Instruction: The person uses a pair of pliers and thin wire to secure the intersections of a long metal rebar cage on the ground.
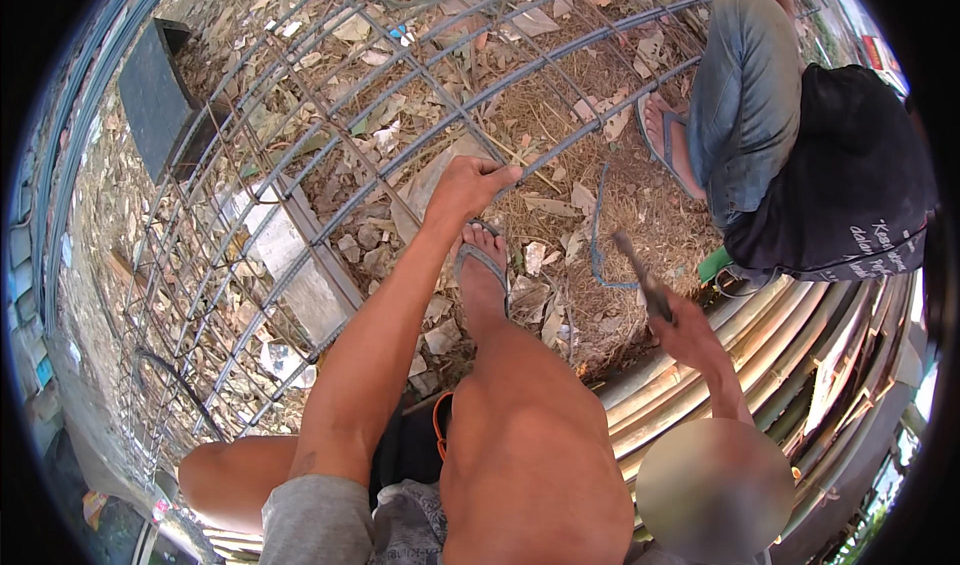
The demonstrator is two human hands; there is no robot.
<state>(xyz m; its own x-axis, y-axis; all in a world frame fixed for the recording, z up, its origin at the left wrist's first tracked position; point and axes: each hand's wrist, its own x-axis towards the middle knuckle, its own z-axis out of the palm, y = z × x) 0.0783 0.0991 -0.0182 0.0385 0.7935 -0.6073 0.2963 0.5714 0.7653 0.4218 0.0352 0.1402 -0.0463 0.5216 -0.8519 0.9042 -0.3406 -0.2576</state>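
My left hand (465, 193) is closed at the edge of a grid of steel reinforcing bars (590, 126), thumb and fingers pinched around a bar just above my sandalled foot (484, 265). In my right hand (688, 333), off to the right of my raised knee, is a dark, narrow metal hand tool (637, 267). Its far end points up and left, away from the bars; its exact kind is not clear. Between the tool and the grid, a thin blue strip (597, 227) lies curved on the ground.
At the right, a person in jeans and a black shirt (845, 165) squats close by. Bamboo poles (735, 350) are stacked below them. Under the grid lie dry leaves, rubble and a pale board (295, 255). A dark curved panel (160, 100) stands at upper left.
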